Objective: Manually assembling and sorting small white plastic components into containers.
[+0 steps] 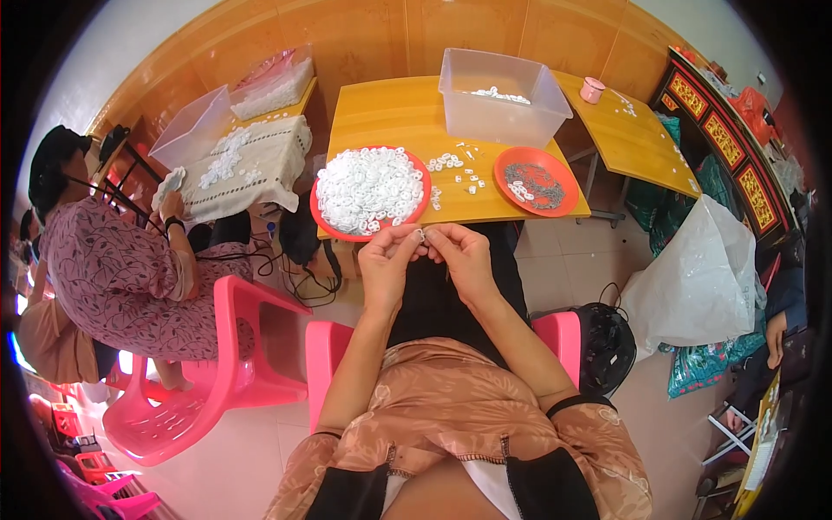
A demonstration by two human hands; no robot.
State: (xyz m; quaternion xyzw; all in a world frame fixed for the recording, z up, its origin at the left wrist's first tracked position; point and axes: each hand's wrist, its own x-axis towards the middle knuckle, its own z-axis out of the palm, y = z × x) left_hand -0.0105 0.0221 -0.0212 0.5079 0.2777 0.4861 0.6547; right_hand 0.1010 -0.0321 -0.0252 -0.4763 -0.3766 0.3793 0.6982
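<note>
Just in front of the yellow table's near edge, my left hand point(389, 258) and my right hand point(462, 260) meet with fingertips pinched together. Between them is a small white plastic piece point(423, 235), mostly covered by the fingers; its exact kind is too small to make out. A red basin point(315, 192) heaped with white plastic pieces point(368, 186) stands beyond my left hand. To the right, a red-orange dish point(563, 165) holds small grey metal parts point(548, 184) and a few white pieces. Several loose white pieces point(446, 162) lie on the table between the two containers.
A clear plastic bin point(507, 121) with white pieces stands at the table's back. On the left, a person point(130, 269) works at a cloth-covered table point(260, 165). Pink chairs point(234, 364), a white sack point(698, 277) and a side table point(637, 143) with a pink cup point(592, 90) surround me.
</note>
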